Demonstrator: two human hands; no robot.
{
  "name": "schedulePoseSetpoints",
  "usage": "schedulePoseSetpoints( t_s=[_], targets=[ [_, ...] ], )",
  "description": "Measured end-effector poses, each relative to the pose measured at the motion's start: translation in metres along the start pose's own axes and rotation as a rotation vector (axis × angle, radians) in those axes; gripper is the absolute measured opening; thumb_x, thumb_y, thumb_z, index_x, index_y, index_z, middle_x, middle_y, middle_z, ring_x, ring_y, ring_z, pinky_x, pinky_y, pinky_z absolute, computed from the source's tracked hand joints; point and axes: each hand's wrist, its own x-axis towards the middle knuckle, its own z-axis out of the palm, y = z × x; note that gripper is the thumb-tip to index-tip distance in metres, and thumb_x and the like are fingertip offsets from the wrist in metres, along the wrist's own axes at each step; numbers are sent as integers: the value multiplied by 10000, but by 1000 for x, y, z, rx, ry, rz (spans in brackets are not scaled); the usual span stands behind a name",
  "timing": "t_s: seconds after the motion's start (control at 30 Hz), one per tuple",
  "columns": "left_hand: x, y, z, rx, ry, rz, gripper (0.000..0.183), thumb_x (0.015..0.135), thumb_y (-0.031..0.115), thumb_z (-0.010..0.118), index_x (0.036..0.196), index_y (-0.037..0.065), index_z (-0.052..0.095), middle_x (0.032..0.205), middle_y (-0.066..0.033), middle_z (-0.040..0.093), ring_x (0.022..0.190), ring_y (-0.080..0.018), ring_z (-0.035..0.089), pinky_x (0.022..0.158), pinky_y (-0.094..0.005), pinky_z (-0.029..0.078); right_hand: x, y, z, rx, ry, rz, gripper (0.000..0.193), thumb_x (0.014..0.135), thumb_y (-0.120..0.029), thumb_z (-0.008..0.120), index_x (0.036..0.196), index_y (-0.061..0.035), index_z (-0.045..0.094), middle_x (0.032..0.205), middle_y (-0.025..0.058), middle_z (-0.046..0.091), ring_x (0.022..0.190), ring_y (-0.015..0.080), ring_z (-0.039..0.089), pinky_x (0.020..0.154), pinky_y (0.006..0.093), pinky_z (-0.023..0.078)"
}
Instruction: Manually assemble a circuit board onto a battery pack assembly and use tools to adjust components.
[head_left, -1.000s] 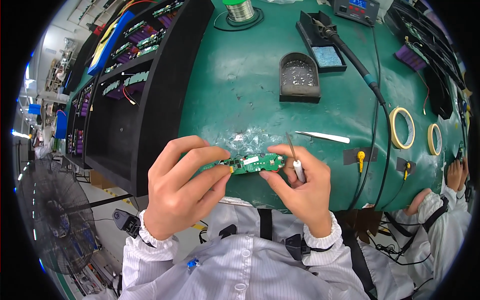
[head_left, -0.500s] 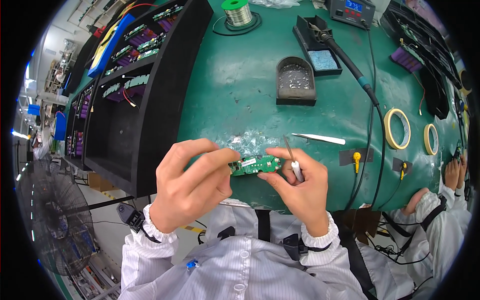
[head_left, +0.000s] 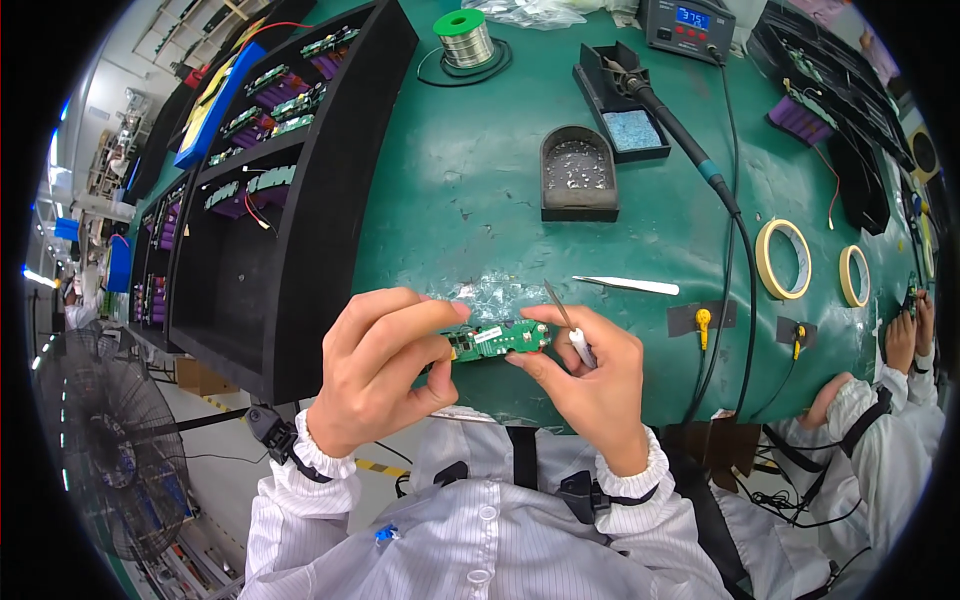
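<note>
A narrow green circuit board (head_left: 497, 340) with a white label is held level above the green mat. My left hand (head_left: 385, 355) is closed at the board's left end, index finger along its upper edge and thumb low. My right hand (head_left: 595, 375) pinches the right end between thumb and index finger. Tucked in the same right hand is a slim tool (head_left: 580, 346) with a white handle and a thin metal tip pointing up and left; its exact kind is unclear. White tweezers (head_left: 630, 285) lie on the mat beyond my right hand.
A black rack (head_left: 330, 200) with purple battery packs stands left. Beyond are a solder spool (head_left: 463, 40), a solder scrap tray (head_left: 580, 175), a soldering iron (head_left: 675, 125) in its stand and its station (head_left: 688, 28). Tape rolls (head_left: 783, 260) and another person's hands (head_left: 905, 335) are right.
The view has shifted slightly. The board has moved a little left and nearer me, and more of its left end shows between my left fingers. My right hand keeps its pinch.
</note>
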Motion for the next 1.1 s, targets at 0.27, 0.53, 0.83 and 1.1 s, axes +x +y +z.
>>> schedulePoseSetpoints(
  t_s=[0.27, 0.53, 0.83, 1.1],
  targets=[
    [0, -5, -5, -259, -133, -194, 222, 559, -11, 716, 727, 72, 599, 1259, -74, 661, 1067, -318, 564, 909, -419, 480, 0, -1, -1, -1, -6, 11, 394, 729, -59, 881, 1097, -42, 740, 594, -59, 339, 549, 30, 310, 507, 237, 232],
    [1, -7, -9, -331, -201, -215, 197, 571, 0, 708, 714, 78, 597, 1413, -115, 596, 1326, -376, 459, 1082, -469, 396, -1, -3, -1, -3, -12, 10, 388, 716, -59, 884, 1078, -38, 747, 620, -58, 352, 559, 29, 316, 511, 237, 236],
    [-4, -15, -6, -524, -278, -292, 164, 597, 9, 693, 715, 75, 600, 1501, -158, 526, 1447, -440, 355, 1168, -538, 301, 0, -3, -2, 10, -53, 19, 404, 714, -33, 879, 1097, -44, 750, 632, -60, 355, 571, 28, 320, 520, 239, 238],
    [-7, -20, -6, -678, -296, -346, 82, 654, 53, 654, 709, 74, 597, 1553, -190, 469, 1506, -459, 268, 1207, -567, 214, 2, -3, 0, 39, -71, 16, 401, 714, -17, 875, 1095, -43, 750, 641, -60, 378, 579, 28, 329, 524, 231, 241]
  ],
)
